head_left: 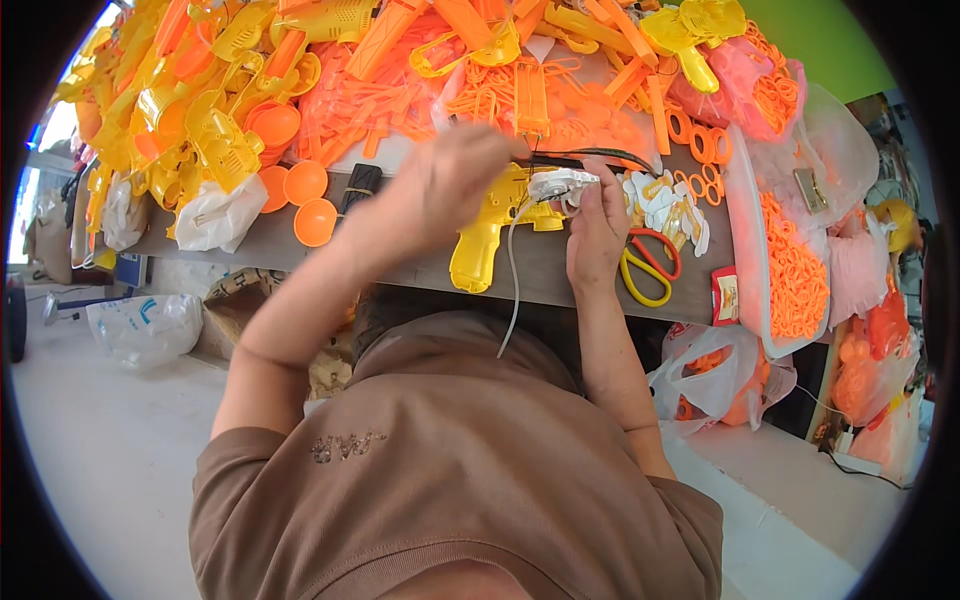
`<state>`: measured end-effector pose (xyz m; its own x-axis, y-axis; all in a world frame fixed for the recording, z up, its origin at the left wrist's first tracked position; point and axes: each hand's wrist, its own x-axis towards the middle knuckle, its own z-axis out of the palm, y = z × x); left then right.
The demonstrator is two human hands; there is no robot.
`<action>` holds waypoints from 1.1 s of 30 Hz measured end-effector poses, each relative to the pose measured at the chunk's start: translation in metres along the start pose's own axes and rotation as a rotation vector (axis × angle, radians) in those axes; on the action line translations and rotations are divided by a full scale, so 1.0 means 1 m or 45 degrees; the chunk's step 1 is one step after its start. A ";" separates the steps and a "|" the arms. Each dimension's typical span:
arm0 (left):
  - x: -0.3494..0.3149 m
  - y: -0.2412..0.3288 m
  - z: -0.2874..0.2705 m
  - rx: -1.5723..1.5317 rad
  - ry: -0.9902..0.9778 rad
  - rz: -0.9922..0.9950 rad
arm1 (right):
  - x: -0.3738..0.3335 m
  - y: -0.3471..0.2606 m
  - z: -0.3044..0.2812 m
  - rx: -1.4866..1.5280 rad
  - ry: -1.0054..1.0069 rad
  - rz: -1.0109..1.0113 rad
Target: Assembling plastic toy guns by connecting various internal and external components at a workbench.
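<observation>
My right hand [598,238] pinches a small white plastic part [560,184] between thumb and fingers, over the table's front. A thin white cord [513,270] runs from near that part down over the table edge toward my shirt. Beneath it lies a yellow toy gun shell [477,252], its grip toward me. My left hand [462,178] is raised to the left of the white part and smeared by motion, so its fingers cannot be made out. Behind the white part, a dark cable [615,153] stretches across. Scissors [651,268] with red and yellow handles lie right of my right hand.
Yellow shells [222,140] and orange parts [360,105] are heaped along the back and left. Orange round cups [315,222] lie nearer, beside a black block [361,185]. Small white pieces [660,200] sit near the scissors. At right stands a bin [740,235] of orange rings.
</observation>
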<state>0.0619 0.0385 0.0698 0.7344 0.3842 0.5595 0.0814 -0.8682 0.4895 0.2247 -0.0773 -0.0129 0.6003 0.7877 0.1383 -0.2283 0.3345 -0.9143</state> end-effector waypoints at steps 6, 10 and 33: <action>0.063 -0.046 0.010 0.574 -0.344 0.389 | -0.002 -0.003 0.002 0.071 -0.039 0.015; 0.080 -0.062 0.022 0.537 -0.480 0.668 | -0.005 -0.002 0.000 0.095 -0.029 0.043; -0.037 0.001 -0.035 0.039 -0.493 -0.314 | -0.012 0.001 0.013 -0.485 0.037 -0.098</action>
<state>0.0113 0.0347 0.0727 0.8879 0.4399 0.1344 0.3010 -0.7767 0.5533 0.2070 -0.0797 -0.0101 0.6272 0.7510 0.2064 0.1160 0.1720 -0.9782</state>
